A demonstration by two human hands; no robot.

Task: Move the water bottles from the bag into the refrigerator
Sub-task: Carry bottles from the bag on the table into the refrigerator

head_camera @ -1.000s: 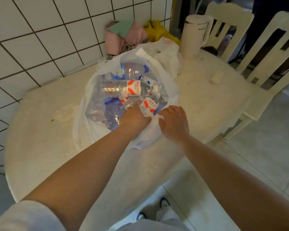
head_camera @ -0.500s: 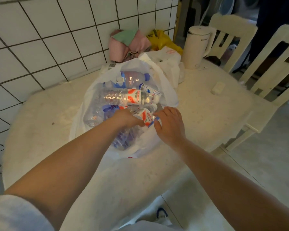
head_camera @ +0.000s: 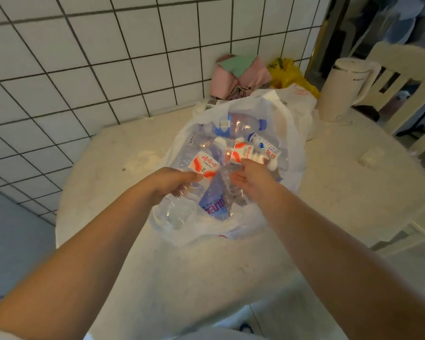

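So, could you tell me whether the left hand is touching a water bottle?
Touching: the head view shows the left hand with fingers closed on a red-labelled water bottle in the bag.

A single head-worn wide-angle view looks forward and steeply down from above the near edge of the surface (head_camera: 123,241), close enough that both forearms fill the lower half. It faces the tiled wall (head_camera: 84,57) from 9 to 12 o'clock, with the bag (head_camera: 292,153) just past centre and a chair (head_camera: 402,77) at 2 o'clock. Straight lines bow toward the edges.
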